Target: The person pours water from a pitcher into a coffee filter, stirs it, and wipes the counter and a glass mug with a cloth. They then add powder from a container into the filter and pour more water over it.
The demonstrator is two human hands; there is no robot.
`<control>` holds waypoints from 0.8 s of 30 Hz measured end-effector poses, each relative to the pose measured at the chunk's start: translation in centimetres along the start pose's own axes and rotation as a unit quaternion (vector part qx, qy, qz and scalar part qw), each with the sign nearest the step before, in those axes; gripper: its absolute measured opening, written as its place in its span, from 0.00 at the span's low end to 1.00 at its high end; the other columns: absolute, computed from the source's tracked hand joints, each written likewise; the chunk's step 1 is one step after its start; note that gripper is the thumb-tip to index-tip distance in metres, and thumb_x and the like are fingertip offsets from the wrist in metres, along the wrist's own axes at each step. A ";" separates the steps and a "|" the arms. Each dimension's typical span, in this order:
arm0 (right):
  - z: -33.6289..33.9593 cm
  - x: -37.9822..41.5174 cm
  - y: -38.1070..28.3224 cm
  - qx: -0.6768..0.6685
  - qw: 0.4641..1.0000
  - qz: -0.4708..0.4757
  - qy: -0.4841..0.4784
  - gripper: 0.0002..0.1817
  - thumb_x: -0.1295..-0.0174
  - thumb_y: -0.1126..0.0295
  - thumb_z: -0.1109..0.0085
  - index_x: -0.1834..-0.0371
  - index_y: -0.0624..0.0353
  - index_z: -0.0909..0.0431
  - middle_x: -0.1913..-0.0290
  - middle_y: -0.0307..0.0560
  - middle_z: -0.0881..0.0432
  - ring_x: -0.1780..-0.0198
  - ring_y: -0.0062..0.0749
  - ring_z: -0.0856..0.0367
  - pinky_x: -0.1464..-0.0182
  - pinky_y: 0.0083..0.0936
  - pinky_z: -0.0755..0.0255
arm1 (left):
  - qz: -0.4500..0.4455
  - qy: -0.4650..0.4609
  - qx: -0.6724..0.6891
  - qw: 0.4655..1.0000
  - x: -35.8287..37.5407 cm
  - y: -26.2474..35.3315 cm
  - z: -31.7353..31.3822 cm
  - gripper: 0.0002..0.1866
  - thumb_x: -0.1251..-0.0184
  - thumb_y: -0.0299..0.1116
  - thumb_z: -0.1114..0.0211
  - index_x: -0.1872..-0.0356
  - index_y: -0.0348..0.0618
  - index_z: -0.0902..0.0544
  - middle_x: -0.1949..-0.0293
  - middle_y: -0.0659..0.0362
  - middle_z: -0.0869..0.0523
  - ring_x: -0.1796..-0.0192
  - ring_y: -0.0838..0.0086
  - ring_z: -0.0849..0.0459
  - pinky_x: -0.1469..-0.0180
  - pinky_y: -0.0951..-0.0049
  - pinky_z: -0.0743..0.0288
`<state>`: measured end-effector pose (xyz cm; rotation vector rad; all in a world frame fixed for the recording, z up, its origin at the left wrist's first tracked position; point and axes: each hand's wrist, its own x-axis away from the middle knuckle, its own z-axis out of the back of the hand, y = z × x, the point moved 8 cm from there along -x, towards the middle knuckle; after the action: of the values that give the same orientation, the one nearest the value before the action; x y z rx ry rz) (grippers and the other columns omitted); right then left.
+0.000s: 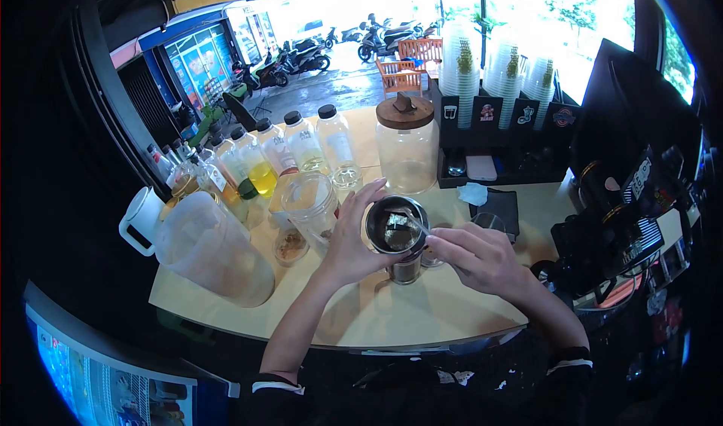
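Note:
My left hand (352, 238) is wrapped round the side of a round metal cup (372, 229) with dark liquid inside. Between the fingertips of my right hand (476, 256) is a thin spoon-like utensil (413, 216); its lower end dips into the cup, hidden from sight. Directly below the cup, partly covered by it, a clear glass (407, 272) with brown contents stands on the counter. Left of my left hand are a clear plastic jar (307, 198) and a small dish of brown powder (291, 247). Another clear glass (489, 224) stands behind my right hand.
A big frosted pitcher (207, 245) stands on the wooden counter (339, 324) at left. Several capped bottles (304, 143) line the back, beside a wood-lidded jar (407, 151). Stacked plastic cups (458, 68) fill a black rack. A dark coffee machine (602, 238) is at right.

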<state>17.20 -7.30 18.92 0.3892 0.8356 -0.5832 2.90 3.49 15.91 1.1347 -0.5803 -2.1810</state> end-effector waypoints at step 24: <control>0.6 -0.6 0.4 -0.048 0.998 -0.011 -0.046 0.28 0.55 0.81 0.37 0.45 0.54 0.23 0.56 0.42 0.18 0.62 0.32 0.18 0.68 0.26 0.21 | -0.169 -0.029 -0.101 0.980 -0.8 3.0 1.4 0.48 0.63 0.40 0.21 0.35 0.52 0.36 0.40 0.58 0.25 0.30 0.59 0.37 0.27 0.47 0.52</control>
<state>17.52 -7.11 19.84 0.2646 0.7770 -0.5744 3.02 1.98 18.95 1.1277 -0.1910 -2.5008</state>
